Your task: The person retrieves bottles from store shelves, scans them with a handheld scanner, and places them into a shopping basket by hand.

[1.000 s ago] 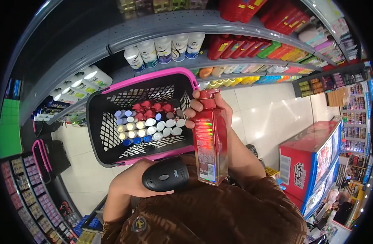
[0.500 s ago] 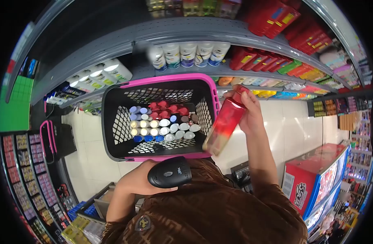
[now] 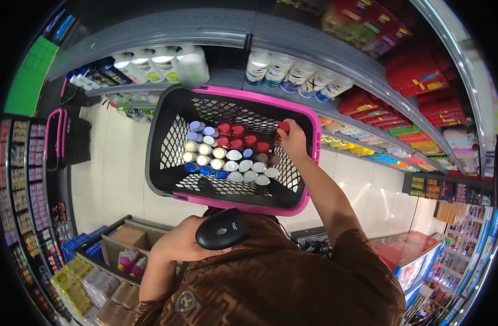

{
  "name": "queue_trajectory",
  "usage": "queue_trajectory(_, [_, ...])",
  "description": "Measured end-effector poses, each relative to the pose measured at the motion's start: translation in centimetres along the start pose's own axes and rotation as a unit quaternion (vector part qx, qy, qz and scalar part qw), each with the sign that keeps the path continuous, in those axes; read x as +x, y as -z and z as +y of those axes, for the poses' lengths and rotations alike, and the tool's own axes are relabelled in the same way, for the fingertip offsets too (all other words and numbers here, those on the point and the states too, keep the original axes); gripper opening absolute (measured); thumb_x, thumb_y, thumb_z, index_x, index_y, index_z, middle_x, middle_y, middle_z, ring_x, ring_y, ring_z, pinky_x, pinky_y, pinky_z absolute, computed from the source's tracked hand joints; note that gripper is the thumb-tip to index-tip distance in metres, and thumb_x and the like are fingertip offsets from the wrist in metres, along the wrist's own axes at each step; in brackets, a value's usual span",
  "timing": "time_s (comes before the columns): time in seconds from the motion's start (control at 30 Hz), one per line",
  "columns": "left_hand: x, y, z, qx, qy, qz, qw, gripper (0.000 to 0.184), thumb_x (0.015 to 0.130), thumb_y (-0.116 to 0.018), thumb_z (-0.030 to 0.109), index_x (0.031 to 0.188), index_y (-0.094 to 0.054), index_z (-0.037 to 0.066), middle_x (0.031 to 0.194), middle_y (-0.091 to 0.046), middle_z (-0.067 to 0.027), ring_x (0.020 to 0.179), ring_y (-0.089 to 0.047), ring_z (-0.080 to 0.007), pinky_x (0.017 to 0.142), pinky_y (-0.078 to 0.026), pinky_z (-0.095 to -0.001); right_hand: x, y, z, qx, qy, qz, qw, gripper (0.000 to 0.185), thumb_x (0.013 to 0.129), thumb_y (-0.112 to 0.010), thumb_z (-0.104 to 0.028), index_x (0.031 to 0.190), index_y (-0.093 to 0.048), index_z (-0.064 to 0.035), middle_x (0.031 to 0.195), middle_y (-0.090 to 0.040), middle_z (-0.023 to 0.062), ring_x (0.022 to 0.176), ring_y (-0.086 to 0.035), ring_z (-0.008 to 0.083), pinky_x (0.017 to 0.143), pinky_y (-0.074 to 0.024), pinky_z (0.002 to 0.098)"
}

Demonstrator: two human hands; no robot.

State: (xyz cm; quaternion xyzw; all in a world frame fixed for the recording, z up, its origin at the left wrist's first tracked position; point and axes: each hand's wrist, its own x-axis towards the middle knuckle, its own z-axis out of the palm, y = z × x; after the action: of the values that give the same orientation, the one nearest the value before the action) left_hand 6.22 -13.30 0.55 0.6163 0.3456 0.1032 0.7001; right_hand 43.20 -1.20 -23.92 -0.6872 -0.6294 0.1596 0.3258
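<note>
My left hand (image 3: 186,239) is wrapped round a black handheld scanner (image 3: 223,229), close to my chest. Inside the right end of the black basket with pink rims (image 3: 314,127), my right hand (image 3: 291,140) grips a red bottle (image 3: 283,127) by its top; the bottle's lower part is hidden. Beside it in the basket stand several bottles in rows: red-capped ones (image 3: 238,131), cream-capped ones (image 3: 204,160), blue-capped ones (image 3: 206,170) and white-capped ones (image 3: 250,176).
Behind the basket, shelves (image 3: 221,76) hold white bottles (image 3: 300,76) and red bottles (image 3: 360,106). A second black and pink basket (image 3: 69,136) is at the left. A bin with boxes (image 3: 130,236) stands at lower left, a red and blue case (image 3: 409,250) at lower right.
My right hand has brought the red bottle from outside the basket's right end down into it. The view has shifted. My left hand still holds the scanner.
</note>
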Motion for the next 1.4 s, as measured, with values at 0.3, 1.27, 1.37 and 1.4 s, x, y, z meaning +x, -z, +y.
queue_trajectory(0.3, [-3.3, 2.1, -1.5, -0.026, 0.049, 0.059, 0.997, 0.037, 0.078, -0.088, 0.02, 0.102, -0.067, 0.001, 0.087, -0.071, -0.0096, 0.075, -0.061, -0.0172, 0.076, -0.052, -0.0323, -2.9, -7.1, 6.5, -0.031, -0.164, -0.092, 0.982, 0.037, 0.084, -0.079, -0.016, 0.114, -0.061, -0.0045, 0.096, -0.073, 0.0213, 0.095, -0.071, 0.0407, 0.084, -0.0555, 0.0463])
queue_trajectory(1.27, [4.3, -1.7, 0.7, -0.075, 0.04, -0.034, 0.996, 0.044, 0.083, -0.086, 0.019, 0.116, -0.066, -0.002, 0.1, -0.071, -0.0044, 0.095, -0.058, -0.0096, 0.088, -0.05, -0.0293, -7.6, 6.6, -5.9, 0.151, -0.017, -0.369, 0.917, 0.044, 0.09, -0.078, -0.027, 0.125, -0.066, -0.0042, 0.114, -0.07, 0.0138, 0.11, -0.067, 0.0241, 0.097, -0.0518, 0.0371])
queue_trajectory(1.37, [5.6, -3.3, 0.7, -0.061, -0.035, -0.026, 0.997, 0.028, 0.087, -0.083, 0.015, 0.104, -0.067, 0.0, 0.082, -0.069, 0.0002, 0.074, -0.061, -0.007, 0.068, -0.051, -0.0267, -3.0, 13.3, -7.4, 0.155, -0.008, -0.186, 0.97, 0.042, 0.09, -0.076, -0.022, 0.126, -0.064, -0.0032, 0.102, -0.072, 0.0137, 0.089, -0.07, 0.0226, 0.08, -0.0556, 0.0352])
queue_trajectory(1.4, [5.7, -3.9, 0.8, -0.068, -0.043, -0.023, 0.997, 0.026, 0.087, -0.083, 0.014, 0.103, -0.067, 0.0, 0.079, -0.068, 0.0012, 0.07, -0.061, -0.0066, 0.065, -0.051, -0.0263, -0.5, 15.7, -8.5, 0.13, 0.02, -0.112, 0.985, 0.042, 0.091, -0.074, -0.021, 0.127, -0.063, -0.0021, 0.093, -0.072, 0.0129, 0.076, -0.069, 0.023, 0.072, -0.0559, 0.0353])
